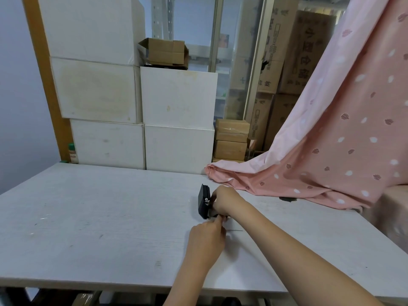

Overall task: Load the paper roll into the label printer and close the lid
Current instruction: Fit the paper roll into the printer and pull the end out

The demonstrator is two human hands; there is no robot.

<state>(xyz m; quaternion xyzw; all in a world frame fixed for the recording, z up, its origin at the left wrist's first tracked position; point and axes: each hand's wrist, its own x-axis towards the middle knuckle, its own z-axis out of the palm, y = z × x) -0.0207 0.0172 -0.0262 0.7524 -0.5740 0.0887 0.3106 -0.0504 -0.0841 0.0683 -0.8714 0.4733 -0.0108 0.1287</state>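
We see big dark Chinese letters on the brown cardboard boxes (306, 51) far right, too blurry to read.

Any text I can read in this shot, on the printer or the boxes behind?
Label printer: no readable text; hands cover most of it.
Brown cartons: large printed characters, too blurred to read.
Small green-capped can: label too small to read.
White boxes: no print.

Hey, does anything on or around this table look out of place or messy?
A pink patterned cloth spills from the right onto the white table's back corner, bunched near the black label printer, whose lid stands open. Nothing looks spilled or broken.
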